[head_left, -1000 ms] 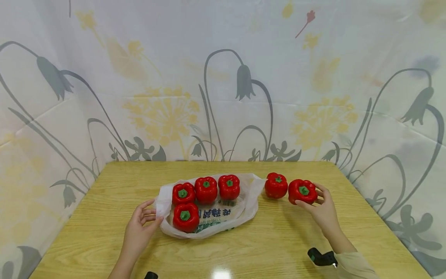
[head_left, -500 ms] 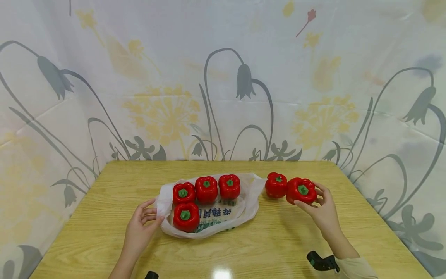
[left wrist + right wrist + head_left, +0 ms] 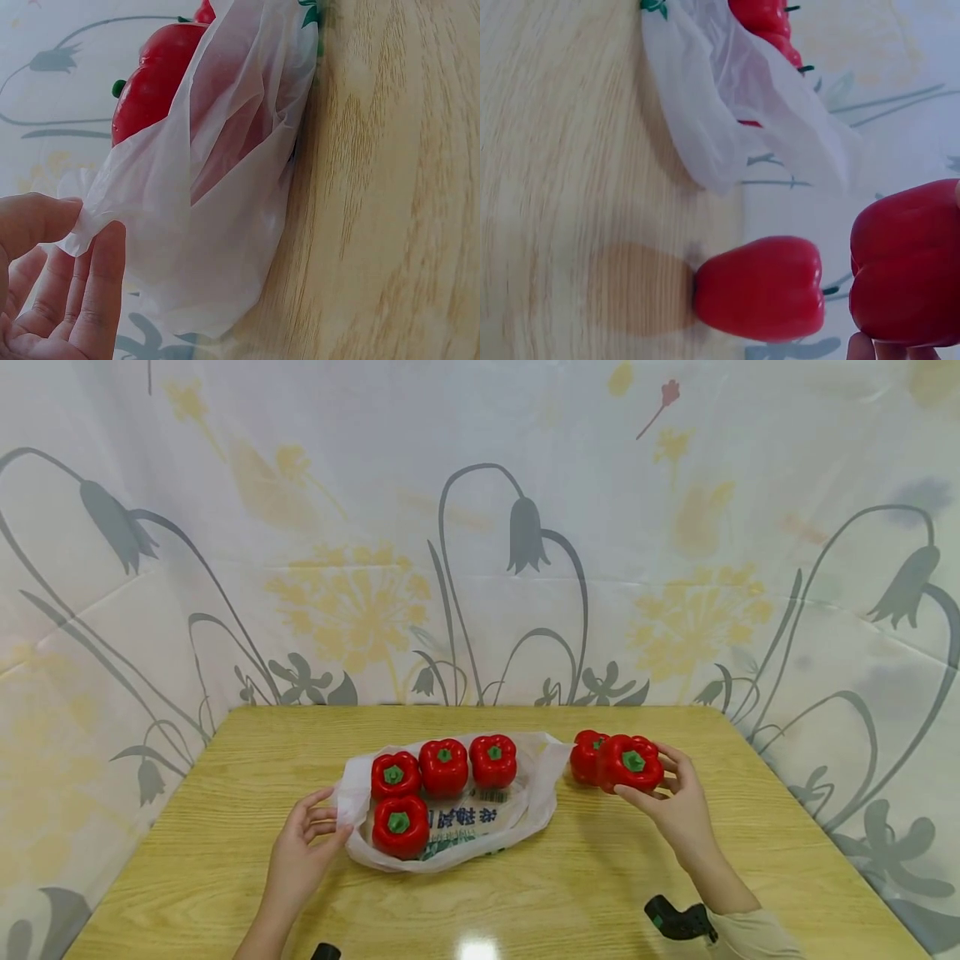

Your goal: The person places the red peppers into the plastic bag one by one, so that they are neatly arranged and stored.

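Note:
My left hand [image 3: 300, 843] pinches the left rim of a white plastic bag [image 3: 480, 852] between thumb and fingers. Inside the opened bag sit several red bell peppers [image 3: 444, 768] with green stems, and printing shows on the bag's inner side. My right hand [image 3: 678, 802] grips another red bell pepper [image 3: 632, 763] from its right side. In the right wrist view this held pepper [image 3: 907, 262] hangs above the table. One loose bell pepper [image 3: 587, 755] stands on the table to the right of the bag, partly hidden behind the held one in the head view.
The bag lies on a wood-grain table [image 3: 225, 827]. A patterned cloth [image 3: 480, 527] with flowers hangs behind the table and along both sides. Black wrist-camera mounts [image 3: 678, 920] show by the forearms.
My right hand has moved left with its bell pepper, which now overlaps the loose one in the head view. My left hand keeps its place at the bag's rim.

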Tool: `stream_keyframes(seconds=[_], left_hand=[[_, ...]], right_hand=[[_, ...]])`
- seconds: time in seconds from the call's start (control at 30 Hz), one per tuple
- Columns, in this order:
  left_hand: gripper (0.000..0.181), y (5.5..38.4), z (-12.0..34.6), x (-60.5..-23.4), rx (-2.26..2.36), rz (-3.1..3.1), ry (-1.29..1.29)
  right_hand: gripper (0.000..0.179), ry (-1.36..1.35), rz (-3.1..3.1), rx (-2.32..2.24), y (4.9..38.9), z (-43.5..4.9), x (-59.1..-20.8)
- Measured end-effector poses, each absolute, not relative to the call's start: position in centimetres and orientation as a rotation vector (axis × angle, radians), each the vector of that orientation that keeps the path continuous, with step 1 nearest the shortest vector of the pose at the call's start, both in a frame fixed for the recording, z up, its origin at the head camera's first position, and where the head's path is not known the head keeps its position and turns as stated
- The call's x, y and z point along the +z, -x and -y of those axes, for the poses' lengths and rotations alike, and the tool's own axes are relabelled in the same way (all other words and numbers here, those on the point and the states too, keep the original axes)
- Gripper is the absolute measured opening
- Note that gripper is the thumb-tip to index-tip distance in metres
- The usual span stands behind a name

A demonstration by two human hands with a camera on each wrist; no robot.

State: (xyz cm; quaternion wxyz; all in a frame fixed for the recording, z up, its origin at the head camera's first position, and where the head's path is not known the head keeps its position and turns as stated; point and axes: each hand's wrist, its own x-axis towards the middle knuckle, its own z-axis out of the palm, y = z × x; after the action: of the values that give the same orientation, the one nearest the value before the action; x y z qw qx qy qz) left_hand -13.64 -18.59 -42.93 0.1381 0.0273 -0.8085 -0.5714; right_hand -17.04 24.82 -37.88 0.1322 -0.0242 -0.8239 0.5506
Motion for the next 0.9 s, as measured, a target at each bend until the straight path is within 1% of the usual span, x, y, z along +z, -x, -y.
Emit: stream_keyframes(seconds=[0.9], left_hand=[[0.055, 13.7, 18.8, -43.1, -1.662, 2.331, -0.068]], right_hand=[[0.076, -0.027, 2.385, 1.728, 17.3, -21.1, -37.2]])
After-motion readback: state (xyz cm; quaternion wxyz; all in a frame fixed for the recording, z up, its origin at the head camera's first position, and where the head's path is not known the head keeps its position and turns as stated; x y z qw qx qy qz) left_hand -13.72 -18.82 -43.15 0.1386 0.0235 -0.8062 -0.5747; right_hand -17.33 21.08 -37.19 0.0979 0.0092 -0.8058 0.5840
